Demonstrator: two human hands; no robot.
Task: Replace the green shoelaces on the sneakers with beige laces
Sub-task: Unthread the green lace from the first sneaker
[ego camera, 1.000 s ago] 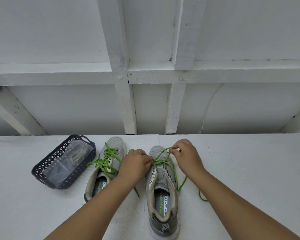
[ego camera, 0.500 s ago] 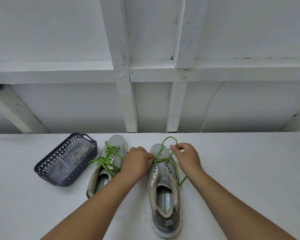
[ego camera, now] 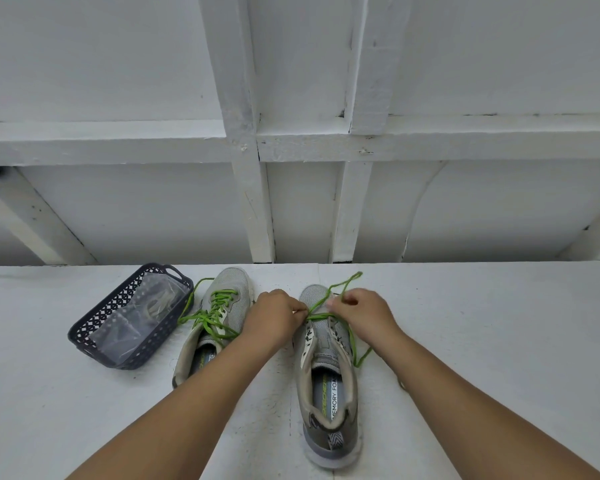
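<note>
Both hands (ego camera: 278, 315) pinching green lace (ego camera: 350, 282), fingertips hidden

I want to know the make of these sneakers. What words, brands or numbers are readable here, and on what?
"MEMORY FOA", last letter cut off by the collar: grey insole of the right sneaker.
Yellow-green brand word beside it on the same insole: too blurred to read for sure.
Print on the insole of the left sneaker: mostly hidden, unreadable.
No readable text on the dark basket or on the plastic packet inside it.
</note>
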